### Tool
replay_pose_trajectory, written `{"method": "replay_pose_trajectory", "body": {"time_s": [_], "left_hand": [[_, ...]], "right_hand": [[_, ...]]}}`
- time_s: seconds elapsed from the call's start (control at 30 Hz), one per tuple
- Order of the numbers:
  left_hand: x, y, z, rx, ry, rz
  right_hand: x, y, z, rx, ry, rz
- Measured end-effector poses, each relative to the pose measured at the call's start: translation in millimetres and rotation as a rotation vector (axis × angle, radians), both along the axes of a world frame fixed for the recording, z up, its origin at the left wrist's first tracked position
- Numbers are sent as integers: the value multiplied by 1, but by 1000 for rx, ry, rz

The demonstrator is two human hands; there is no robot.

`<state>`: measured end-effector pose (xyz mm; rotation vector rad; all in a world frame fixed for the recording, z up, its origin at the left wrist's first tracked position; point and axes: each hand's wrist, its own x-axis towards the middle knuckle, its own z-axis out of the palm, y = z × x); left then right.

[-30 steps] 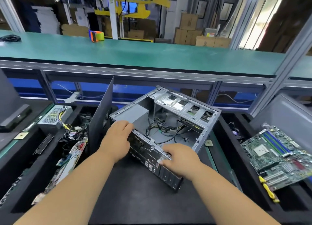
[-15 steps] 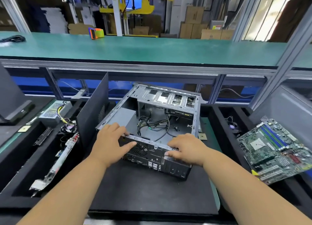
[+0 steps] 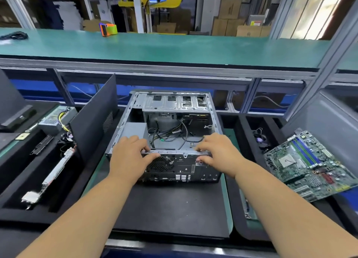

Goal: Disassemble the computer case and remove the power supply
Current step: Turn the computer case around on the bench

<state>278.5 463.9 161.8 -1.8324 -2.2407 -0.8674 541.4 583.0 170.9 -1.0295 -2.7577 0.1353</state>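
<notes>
now that the computer case [image 3: 174,137] has been swung round from its skewed lie a second ago, it sits square to the person on the black mat [image 3: 170,209] of the worktop, rear panel facing them.

the left hand [image 3: 129,157] and the right hand [image 3: 217,151] both curl over the top rear rail [image 3: 174,152], fingers hooked inside the open chassis and thumbs on the outer face, each gripping it near one end. the side panel is already off and a motherboard [image 3: 308,164] lies apart on the right; inside remain loose cables [image 3: 170,133] and a grey box at the left rear corner [image 3: 135,131], which looks like the power supply, partly hidden by the left hand. with the case squared up, its rear fixings look reachable; the power supply is not yet out.
</notes>
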Motion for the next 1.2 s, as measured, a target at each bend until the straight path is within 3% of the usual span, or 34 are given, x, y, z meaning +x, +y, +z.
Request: {"method": "replay_pose_trajectory", "body": {"time_s": [0.1, 0.23, 0.37, 0.57, 0.77, 0.93, 1.2], "left_hand": [[10, 3, 0, -11, 28, 46], [21, 2, -6, -39, 47, 62], [44, 3, -8, -28, 6, -108], [99, 26, 8, 18, 77, -372], [149, 39, 10, -5, 119, -502], [171, 45, 5, -12, 118, -523], [183, 43, 7, -29, 105, -515]], "right_hand": [[6, 0, -4, 48, 47, -37], [34, -5, -8, 39, 308, -186], [76, -6, -19, -25, 458, -442], [145, -7, -49, -210, 439, -736], [192, -21, -76, -334, 288, -928], [212, -31, -94, -434, 170, -992], [213, -28, -109, -499, 157, -1005]]}}
